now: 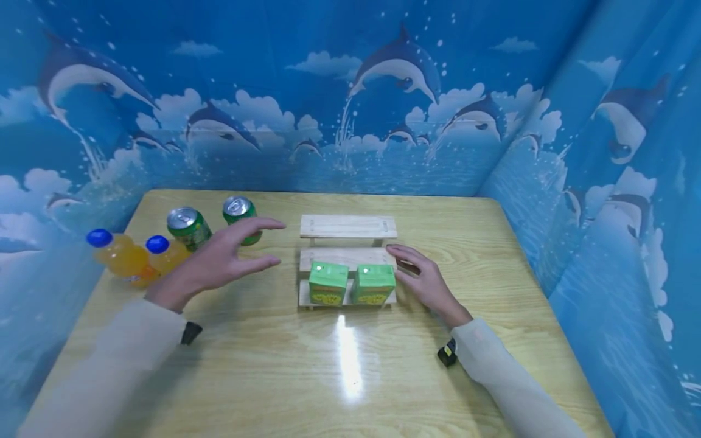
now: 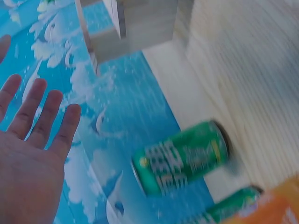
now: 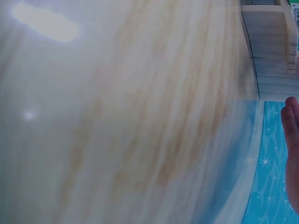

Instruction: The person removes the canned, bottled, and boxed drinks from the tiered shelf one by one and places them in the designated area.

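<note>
- Stand (image 1: 348, 227) with three pale wooden steps sits on the table (image 1: 263, 377); two cartons (image 1: 328, 283) stand side by side on its lowest step, a narrow gap between them.
- Right hand (image 1: 427, 283) is at the stand's right end, its fingers gently bent and grasping nothing; I cannot tell whether they touch. Best, I judge, to keep any contact light, so neither stand nor cartons shift.
- Left hand (image 1: 221, 258) is empty, thumb spread from fingers, between the stand and the cans (image 1: 187, 230). It would do well to stay high enough to clear the cans and the blue-capped bottles (image 1: 123, 255) near the wrist.
- Cans bear big white characters, too blurred to read.
- Cartons show yellow lettering, illegible; one has a barcode (image 3: 297, 21).
- Bottles: no brand readable.
</note>
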{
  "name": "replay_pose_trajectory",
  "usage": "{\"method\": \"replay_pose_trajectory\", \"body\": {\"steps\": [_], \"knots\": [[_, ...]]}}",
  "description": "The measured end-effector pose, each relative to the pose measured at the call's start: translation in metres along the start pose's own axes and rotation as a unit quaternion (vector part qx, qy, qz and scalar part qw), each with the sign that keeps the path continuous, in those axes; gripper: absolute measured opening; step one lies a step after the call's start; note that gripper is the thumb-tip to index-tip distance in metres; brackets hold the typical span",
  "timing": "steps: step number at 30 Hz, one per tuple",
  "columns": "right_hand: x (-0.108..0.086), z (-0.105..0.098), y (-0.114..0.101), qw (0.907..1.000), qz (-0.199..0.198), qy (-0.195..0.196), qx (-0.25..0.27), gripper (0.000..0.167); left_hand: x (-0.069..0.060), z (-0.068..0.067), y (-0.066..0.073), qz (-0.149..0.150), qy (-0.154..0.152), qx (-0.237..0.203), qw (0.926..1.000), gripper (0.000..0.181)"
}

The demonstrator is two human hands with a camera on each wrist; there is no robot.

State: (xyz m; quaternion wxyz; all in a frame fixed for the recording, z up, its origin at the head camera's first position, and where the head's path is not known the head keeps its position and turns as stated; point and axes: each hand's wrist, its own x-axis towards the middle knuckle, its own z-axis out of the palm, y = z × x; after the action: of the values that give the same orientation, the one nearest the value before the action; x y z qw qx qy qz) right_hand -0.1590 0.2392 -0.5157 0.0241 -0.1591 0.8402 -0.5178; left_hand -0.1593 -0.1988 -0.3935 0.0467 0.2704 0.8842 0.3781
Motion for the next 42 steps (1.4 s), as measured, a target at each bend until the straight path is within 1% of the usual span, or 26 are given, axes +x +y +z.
{"method": "replay_pose_trajectory", "body": {"steps": [3, 7, 12, 15, 21, 28, 30, 37, 42], "knots": [[0.000, 0.000, 0.000, 1.0000, -0.002, 0.001, -0.002, 0.053, 0.009, 0.012, 0.002, 0.017, -0.023, -0.016, 0.9995, 0.064], [0.000, 0.000, 0.001, 1.0000, -0.003, 0.002, 0.000, 0.053, 0.018, 0.026, 0.007, 0.021, -0.051, -0.027, 0.9981, 0.067], [0.001, 0.000, 0.001, 1.0000, -0.001, 0.002, 0.003, 0.054, 0.025, 0.039, 0.012, 0.042, -0.069, -0.035, 0.9961, 0.070], [0.001, 0.001, 0.001, 1.0000, 0.001, 0.002, 0.003, 0.054, 0.028, 0.045, 0.013, 0.052, -0.074, -0.040, 0.9951, 0.071], [0.002, 0.000, 0.001, 1.0000, 0.000, 0.001, 0.004, 0.053, 0.030, 0.056, 0.017, 0.053, -0.095, -0.051, 0.9928, 0.072], [0.001, 0.000, 0.001, 1.0000, 0.006, 0.000, 0.002, 0.054, 0.033, 0.071, 0.014, 0.071, -0.106, -0.043, 0.9909, 0.075], [0.001, 0.000, 0.002, 1.0000, 0.006, -0.001, 0.002, 0.054, 0.033, 0.074, 0.014, 0.069, -0.111, -0.044, 0.9904, 0.075], [0.000, 0.000, 0.002, 1.0000, 0.002, -0.002, 0.006, 0.053, 0.034, 0.083, 0.016, 0.046, -0.132, -0.053, 0.9888, 0.072], [0.001, 0.000, 0.003, 1.0000, 0.001, 0.000, 0.009, 0.053, 0.035, 0.089, 0.015, 0.043, -0.125, -0.054, 0.9898, 0.071]]}}
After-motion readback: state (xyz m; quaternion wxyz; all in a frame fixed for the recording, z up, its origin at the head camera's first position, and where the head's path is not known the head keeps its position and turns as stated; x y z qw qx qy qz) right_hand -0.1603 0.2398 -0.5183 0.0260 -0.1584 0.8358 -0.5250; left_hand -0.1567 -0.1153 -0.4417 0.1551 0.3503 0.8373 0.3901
